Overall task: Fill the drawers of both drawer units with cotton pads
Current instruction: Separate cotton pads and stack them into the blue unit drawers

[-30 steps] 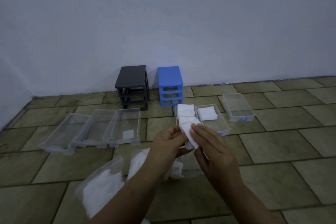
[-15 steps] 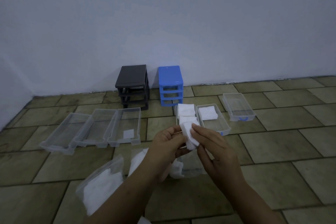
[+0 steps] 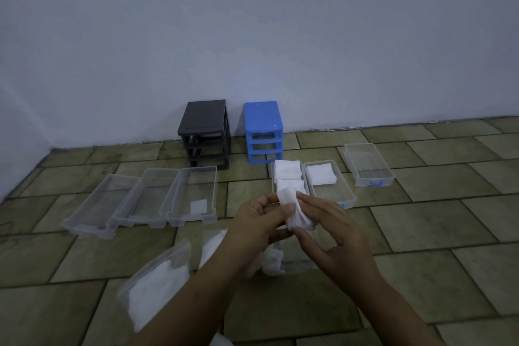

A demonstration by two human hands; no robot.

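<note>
Pinching a small stack of cotton pads between them, the left hand and right hand hold it above the tiled floor, in front of the clear drawers and both drawer units against the far wall.

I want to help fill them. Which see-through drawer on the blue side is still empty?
Find the blue unit by the wall. Three clear drawers lie before it. The far-right drawer sits apart, holds no pads and shows a blue handle.
</note>
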